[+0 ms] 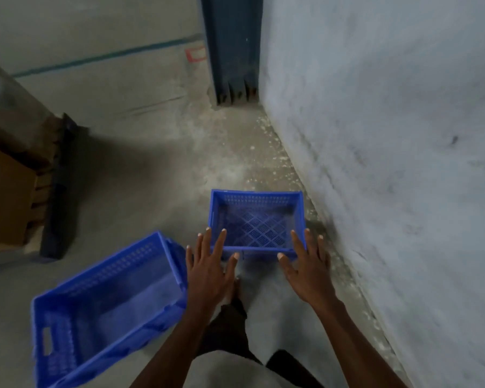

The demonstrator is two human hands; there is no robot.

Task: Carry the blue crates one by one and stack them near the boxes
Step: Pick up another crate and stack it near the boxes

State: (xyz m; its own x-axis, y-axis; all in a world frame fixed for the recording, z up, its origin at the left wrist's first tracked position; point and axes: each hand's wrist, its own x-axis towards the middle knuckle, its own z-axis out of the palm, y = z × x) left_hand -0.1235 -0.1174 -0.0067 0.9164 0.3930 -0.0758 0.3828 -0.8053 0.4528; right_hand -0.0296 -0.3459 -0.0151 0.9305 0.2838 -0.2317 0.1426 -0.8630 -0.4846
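A blue crate [256,201] sits on the concrete floor close to the wall on the right, its open top facing me. A second, larger-looking blue crate [107,301] stands at lower left, turned at an angle. My left hand [207,264] hovers with spread fingers over the near left corner of the crate by the wall. My right hand [305,264] is spread over its near right corner. Neither hand grips anything. Cardboard boxes [3,191] are stacked at the left edge.
A grey plastered wall [389,163] runs along the right. A dark blue steel column [233,49] stands at the far corner. A dark pallet edge [59,197] lies under the boxes. My legs and a bare foot show below my hands.
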